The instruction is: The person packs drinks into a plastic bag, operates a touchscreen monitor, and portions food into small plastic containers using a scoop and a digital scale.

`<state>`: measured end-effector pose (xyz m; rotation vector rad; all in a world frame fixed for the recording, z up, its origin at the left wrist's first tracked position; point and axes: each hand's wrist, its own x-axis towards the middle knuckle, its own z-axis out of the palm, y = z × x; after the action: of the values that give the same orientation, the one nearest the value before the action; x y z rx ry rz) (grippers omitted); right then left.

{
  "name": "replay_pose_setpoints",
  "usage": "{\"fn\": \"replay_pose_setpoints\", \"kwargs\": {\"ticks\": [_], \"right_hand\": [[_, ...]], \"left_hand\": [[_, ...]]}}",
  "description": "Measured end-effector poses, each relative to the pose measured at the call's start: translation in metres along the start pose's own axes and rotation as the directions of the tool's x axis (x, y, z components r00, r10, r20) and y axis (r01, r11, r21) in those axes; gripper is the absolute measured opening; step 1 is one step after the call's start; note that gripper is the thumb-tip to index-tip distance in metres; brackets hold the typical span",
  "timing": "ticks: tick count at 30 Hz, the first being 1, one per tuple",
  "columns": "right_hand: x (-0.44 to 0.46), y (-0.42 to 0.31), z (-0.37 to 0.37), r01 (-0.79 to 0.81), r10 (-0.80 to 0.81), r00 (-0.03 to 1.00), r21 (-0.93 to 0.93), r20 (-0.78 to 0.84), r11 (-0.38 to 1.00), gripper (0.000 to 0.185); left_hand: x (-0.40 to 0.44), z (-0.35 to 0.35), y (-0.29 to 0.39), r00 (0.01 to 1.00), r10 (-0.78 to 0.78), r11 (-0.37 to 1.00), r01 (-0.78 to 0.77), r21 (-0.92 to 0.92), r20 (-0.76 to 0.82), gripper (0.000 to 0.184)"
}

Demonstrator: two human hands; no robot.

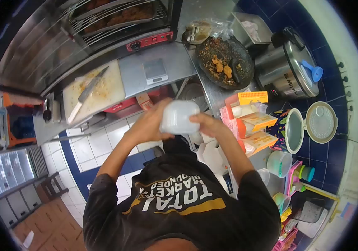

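Warming cabinet (pixel 116 42): looming over the bench (pixel 179 62), its racks holding browned food.
Rice cooker (pixel 289 71): standing at the right, a blue scoop (pixel 312 71) resting on it.
Cutting board (pixel 112 85): lying below the cabinet, carrying a knife (pixel 87 93).
Stone mortar (pixel 225 62): holding dark crumbs and orange-brown pieces, sitting near the cooker.
Orange boxes (pixel 256 121): lining up on the right, near the right forearm.
White bowl (pixel 180 117): hanging in mid-air before the dark shirt (pixel 179 188), both hands gripping it, left hand (pixel 151 123) cupping the left side, right hand (pixel 208 124) pinching the right.
Digital scale (pixel 155 71): sitting beside the board.
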<state>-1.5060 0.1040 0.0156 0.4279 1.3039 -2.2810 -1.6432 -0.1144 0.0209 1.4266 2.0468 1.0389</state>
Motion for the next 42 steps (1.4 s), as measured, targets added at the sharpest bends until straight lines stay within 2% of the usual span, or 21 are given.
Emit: {"fn": "replay_pose_setpoints", "kwargs": {"ticks": [1,4,7,8,9,11,12,13,14,15,16,17,19,20,21,23,30,33,35,39,42], "right_hand": [[0.019,-0.02,-0.012,-0.022,0.021,1.0,-0.08,-0.011,0.997,0.09],[0.067,-0.052,-0.043,0.075,-0.09,0.992,-0.16,-0.084,0.984,0.094],[0.089,-0.08,-0.052,0.087,-0.119,0.967,-0.146,-0.224,0.985,0.093],[0.098,-0.083,-0.06,0.109,-0.144,0.96,-0.153,-0.239,0.982,0.091],[0.107,-0.086,-0.068,0.114,-0.146,0.96,-0.143,-0.239,0.983,0.091],[0.121,-0.087,-0.086,0.267,-0.287,0.944,-0.138,-0.16,0.954,0.087],[0.134,-0.086,-0.098,0.314,-0.324,0.934,-0.084,-0.152,0.946,0.089],[0.142,-0.077,-0.104,0.312,-0.32,0.935,-0.071,-0.155,0.947,0.089],[0.15,-0.074,-0.1,0.384,-0.5,0.84,-0.42,-0.211,0.822,0.091],[0.159,-0.073,-0.098,0.362,-0.672,0.715,-0.721,-0.192,0.591,0.093],[0.174,-0.072,-0.097,0.317,-0.722,0.661,-0.797,-0.202,0.514,0.106],[0.189,-0.068,-0.098,0.313,-0.717,0.662,-0.788,-0.219,0.53,0.106],[0.219,-0.063,-0.107,0.276,-0.86,0.479,-0.901,-0.174,0.336,0.108],[0.229,-0.064,-0.108,0.259,-0.888,0.406,-0.905,-0.215,0.337,0.103],[0.233,-0.064,-0.11,0.26,-0.889,0.4,-0.903,-0.222,0.342,0.103],[0.239,-0.065,-0.111,0.29,-0.861,0.384,-0.842,-0.332,0.454,0.094],[0.227,-0.081,-0.111,0.233,-0.849,0.459,-0.887,-0.26,0.398,0.087],[0.222,-0.089,-0.106,0.222,-0.828,0.521,-0.905,-0.206,0.364,0.084],[0.224,-0.091,-0.102,0.259,-0.826,0.531,-0.891,-0.192,0.374,0.083],[0.23,-0.092,-0.097,0.296,-0.827,0.536,-0.881,-0.166,0.369,0.083],[0.231,-0.095,-0.092,0.282,-0.785,0.593,-0.867,-0.179,0.411,0.084]], "left_hand": [[0.02,-0.005,-0.017,0.999,0.02,0.999,-0.019,0.043,-0.043,0.108],[0.079,-0.022,-0.057,0.993,0.041,0.999,-0.044,-0.03,-0.11,0.102],[0.12,-0.034,-0.086,0.995,0.042,0.998,-0.046,-0.041,-0.093,0.102],[0.129,-0.037,-0.093,0.992,0.011,0.997,-0.02,-0.069,-0.125,0.089],[0.139,-0.042,-0.103,0.993,0.01,0.998,-0.017,-0.064,-0.115,0.089],[0.156,-0.051,-0.121,0.997,-0.064,0.984,0.056,-0.172,-0.044,0.069],[0.163,-0.06,-0.117,0.993,-0.054,0.98,0.034,-0.198,-0.1,0.051],[0.17,-0.062,-0.126,0.994,-0.061,0.979,0.043,-0.197,-0.089,0.051],[0.18,-0.065,-0.135,0.985,0.047,0.99,-0.068,-0.121,-0.165,0.05],[0.19,-0.068,-0.142,0.959,0.165,0.983,-0.178,-0.036,-0.231,0.05],[0.197,-0.07,-0.149,0.944,0.206,0.977,-0.212,0.008,-0.258,0.048],[0.201,-0.07,-0.156,0.95,0.2,0.979,-0.206,0.002,-0.24,0.048],[0.211,-0.066,-0.172,0.982,0.044,0.981,-0.077,-0.18,-0.182,0.051],[0.215,-0.066,-0.175,0.984,0.057,0.98,-0.087,-0.181,-0.167,0.054],[0.219,-0.067,-0.177,0.986,0.059,0.98,-0.088,-0.177,-0.159,0.054],[0.224,-0.067,-0.175,0.964,0.21,0.976,-0.216,-0.023,-0.164,0.055],[0.216,-0.066,-0.178,0.989,0.09,0.989,-0.102,-0.108,-0.116,0.056],[0.209,-0.069,-0.175,0.974,0.153,0.988,-0.156,-0.003,-0.167,0.059],[0.206,-0.074,-0.171,0.97,0.075,0.975,-0.12,-0.189,-0.231,0.064],[0.194,-0.081,-0.169,0.962,0.055,0.988,-0.092,-0.128,-0.267,0.067],[0.187,-0.088,-0.162,0.957,0.077,0.995,-0.093,-0.044,-0.278,0.066]]}}
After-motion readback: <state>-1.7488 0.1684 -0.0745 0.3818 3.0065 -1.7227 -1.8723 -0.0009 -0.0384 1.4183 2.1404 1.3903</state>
